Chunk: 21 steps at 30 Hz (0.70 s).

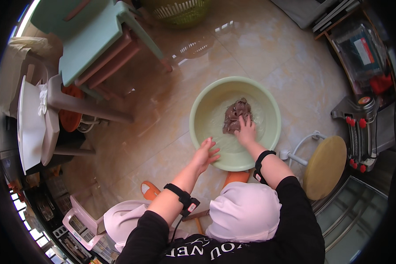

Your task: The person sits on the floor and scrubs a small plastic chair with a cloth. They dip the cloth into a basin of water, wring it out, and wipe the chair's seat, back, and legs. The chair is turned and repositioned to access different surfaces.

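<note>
A pale green plastic basin (273,105) stands on the tiled floor and holds shallow, clear-looking water. In it lies a bunched, wet brown cloth (234,114). My right hand (247,131) reaches into the basin, with its spread fingers resting on the lower right part of the cloth; no grip on it is visible. My left hand (205,155) is at the lower left rim of the basin, apart from the cloth, with its fingers spread and nothing in it.
A round yellow-topped stool (326,168) stands right of the basin. Green and pink plastic chairs (92,49) are stacked at the upper left, near a green basket (181,13). An orange slipper (149,190) is below left. A metal appliance with red knobs (361,132) sits at the right.
</note>
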Tool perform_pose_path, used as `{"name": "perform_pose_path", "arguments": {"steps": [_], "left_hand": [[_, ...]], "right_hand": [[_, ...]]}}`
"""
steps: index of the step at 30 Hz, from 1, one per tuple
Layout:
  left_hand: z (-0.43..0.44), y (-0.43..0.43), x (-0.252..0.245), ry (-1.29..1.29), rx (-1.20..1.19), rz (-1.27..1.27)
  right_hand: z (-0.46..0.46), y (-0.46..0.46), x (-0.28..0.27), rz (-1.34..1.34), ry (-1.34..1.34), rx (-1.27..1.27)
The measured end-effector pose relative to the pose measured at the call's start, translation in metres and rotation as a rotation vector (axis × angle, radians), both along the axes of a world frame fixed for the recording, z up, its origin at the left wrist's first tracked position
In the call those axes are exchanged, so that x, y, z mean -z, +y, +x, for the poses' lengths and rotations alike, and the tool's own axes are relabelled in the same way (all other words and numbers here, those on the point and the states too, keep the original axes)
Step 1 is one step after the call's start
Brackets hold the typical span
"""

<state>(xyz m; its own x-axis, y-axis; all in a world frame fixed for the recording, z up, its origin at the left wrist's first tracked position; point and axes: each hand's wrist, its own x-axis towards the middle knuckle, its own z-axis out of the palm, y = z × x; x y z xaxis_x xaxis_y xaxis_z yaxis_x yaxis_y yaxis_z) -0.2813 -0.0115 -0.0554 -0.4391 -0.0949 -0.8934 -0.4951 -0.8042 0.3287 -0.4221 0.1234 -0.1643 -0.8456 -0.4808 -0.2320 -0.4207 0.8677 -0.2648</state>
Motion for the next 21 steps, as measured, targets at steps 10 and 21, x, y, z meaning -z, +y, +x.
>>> {"name": "perform_pose_path", "arguments": {"steps": [10,21], "left_hand": [[-0.046,0.02,0.056,0.246,-0.273,0.286],[-0.073,0.036,0.03,0.239,-0.409,0.319]], "right_hand": [[0.038,-0.017,-0.089,-0.555,-0.622,0.008],[0.012,-0.019,-0.079,-0.555,-0.189,-0.101]]}}
